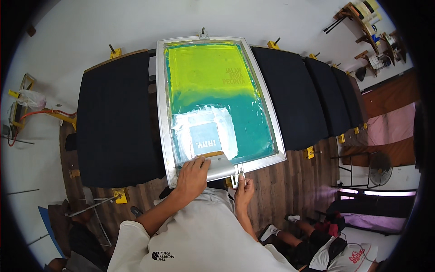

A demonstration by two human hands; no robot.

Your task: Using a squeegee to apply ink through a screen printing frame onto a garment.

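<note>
A screen-printing frame (161, 90) with a silver metal rim lies in front of me. Its teal mesh (249, 122) carries yellow-green ink (199, 63) over the far half. White ink (230, 136) surrounds a small lettered stencil patch (204, 133) at the near left. My left hand (192, 176) is closed over a grey metal-handled squeegee (220, 167), which rests at the near end of the screen. At the near rim, the fingers of my right hand (244, 189) pinch a small metal bracket (240, 171), just right of the squeegee.
Black fabric covers the printing boards on the left (115, 118) and right (290, 99). Yellow clamps (119, 195) sit at the board ends. Someone in a white shirt (353, 258) sits at the lower right. A fan (379, 167) stands further right, by the wall.
</note>
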